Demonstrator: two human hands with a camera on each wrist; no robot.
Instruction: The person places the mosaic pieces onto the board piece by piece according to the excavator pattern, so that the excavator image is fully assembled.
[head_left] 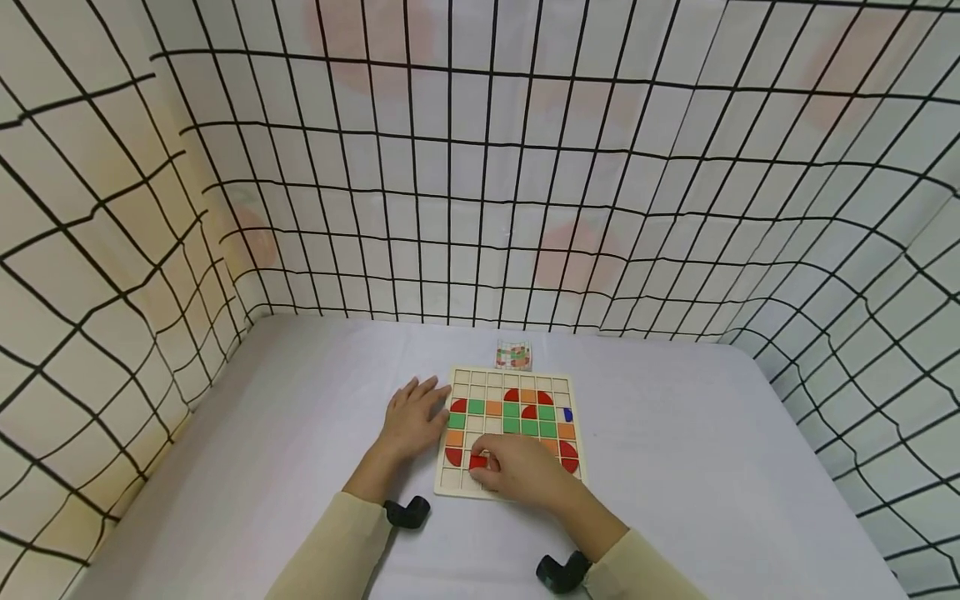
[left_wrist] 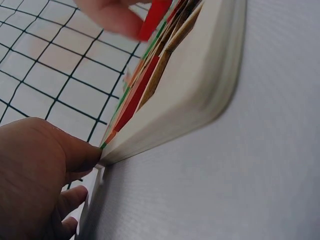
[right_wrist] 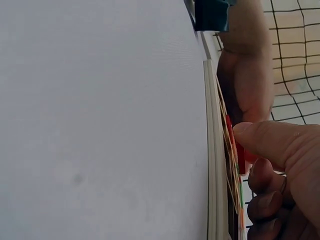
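On the table lies a square wooden grid board (head_left: 480, 380) with red rounded tiles, green squares and orange squares in many of its cells. A blue tile (head_left: 567, 415) sits near its right edge. The right hand (head_left: 528, 471) reaches over the board's lower part and pinches a red tile (head_left: 477, 462) between thumb and fingers, near the lower left cells. Part of the board is hidden under that hand. The left hand (head_left: 411, 423) rests beside the board's left edge with fingers spread; in the left wrist view its thumb (left_wrist: 75, 150) touches the board's side.
A small printed pattern card (head_left: 513, 356) stands just behind the board. Black wire mesh (head_left: 510, 200) encloses the back and both sides of the white-covered table (head_left: 675, 467). Dark devices, like the black one (head_left: 408, 512), are strapped at each wrist.
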